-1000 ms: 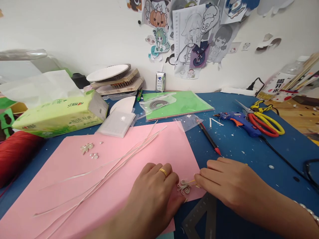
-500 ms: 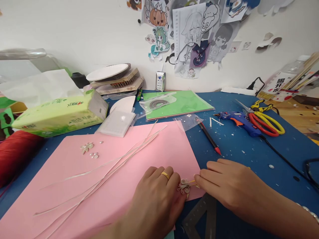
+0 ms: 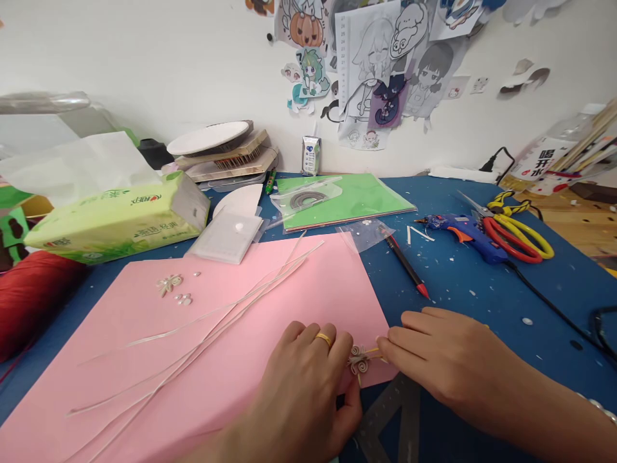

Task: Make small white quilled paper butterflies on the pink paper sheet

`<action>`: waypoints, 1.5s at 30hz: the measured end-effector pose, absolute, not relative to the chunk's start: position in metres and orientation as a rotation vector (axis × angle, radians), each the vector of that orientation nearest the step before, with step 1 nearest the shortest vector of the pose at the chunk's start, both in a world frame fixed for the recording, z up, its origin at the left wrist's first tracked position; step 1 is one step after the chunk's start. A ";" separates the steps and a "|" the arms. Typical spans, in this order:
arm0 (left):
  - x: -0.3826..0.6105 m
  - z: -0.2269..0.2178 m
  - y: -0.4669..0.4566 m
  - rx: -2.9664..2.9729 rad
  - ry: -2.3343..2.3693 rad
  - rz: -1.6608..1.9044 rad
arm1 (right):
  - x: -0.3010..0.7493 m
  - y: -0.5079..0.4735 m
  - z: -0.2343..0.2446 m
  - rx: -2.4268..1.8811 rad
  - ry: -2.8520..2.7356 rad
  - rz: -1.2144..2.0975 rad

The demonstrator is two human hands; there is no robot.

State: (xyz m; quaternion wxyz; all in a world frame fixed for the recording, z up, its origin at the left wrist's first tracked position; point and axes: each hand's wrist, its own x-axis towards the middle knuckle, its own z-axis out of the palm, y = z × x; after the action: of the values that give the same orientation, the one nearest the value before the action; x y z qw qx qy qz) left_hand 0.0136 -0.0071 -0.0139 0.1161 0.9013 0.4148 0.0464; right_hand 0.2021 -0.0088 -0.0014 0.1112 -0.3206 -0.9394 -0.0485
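Note:
A small cream ornament of coiled strips [image 3: 358,361], with spiral curls, lies at the right edge of a pink sheet [image 3: 270,308]. My left hand [image 3: 308,376], with a gold ring, is closed at the ornament's left side, fingertips against it. My right hand [image 3: 434,354] pinches the end of a thin yellowish strip [image 3: 371,350] that reaches to the ornament's right side. The pinching fingertips are partly hidden. Several long pale strips [image 3: 207,337] cross the pink sheet. A similar curled piece [image 3: 168,283] and several white beads [image 3: 184,299] rest at its upper left.
A dark triangular ruler [image 3: 409,411] lies below my right hand. Beyond are a black pen [image 3: 406,265], a blue glue gun [image 3: 465,236] with its cord, and scissors [image 3: 511,238]. A tissue pack [image 3: 110,222] and red thread spool [image 3: 38,305] stand left; green sheets [image 3: 366,199] lie behind.
My left thumb has shifted slightly down and away from the fingers, showing a gap. The ornament stays between my hands, and my right hand keeps its pinch.

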 end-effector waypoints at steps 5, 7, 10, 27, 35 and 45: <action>0.014 -0.015 -0.007 2.619 1.230 0.110 | 0.202 -0.009 0.000 -0.935 -2.746 -0.171; 0.015 -0.015 -0.007 2.617 1.232 0.110 | 0.202 -0.009 0.000 -0.933 -2.749 -0.190; 0.015 -0.016 -0.008 2.612 1.238 0.131 | 0.201 -0.009 0.001 -0.927 -2.746 -0.207; 0.010 -0.014 0.000 2.690 1.048 0.065 | 0.201 -0.009 0.000 -0.928 -2.764 -0.169; 0.010 -0.013 0.002 2.679 1.025 0.056 | 0.199 -0.009 0.002 -0.902 -2.755 -0.207; 0.011 -0.014 0.003 2.672 1.009 0.066 | 0.199 -0.009 0.001 -0.895 -2.761 -0.195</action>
State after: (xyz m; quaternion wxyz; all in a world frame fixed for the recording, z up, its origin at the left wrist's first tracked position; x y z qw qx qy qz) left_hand 0.0113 0.0032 -0.0138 0.1420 0.9258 0.3495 0.0230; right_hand 0.1990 -0.0088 0.0006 0.1161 -0.3058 -0.9427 -0.0666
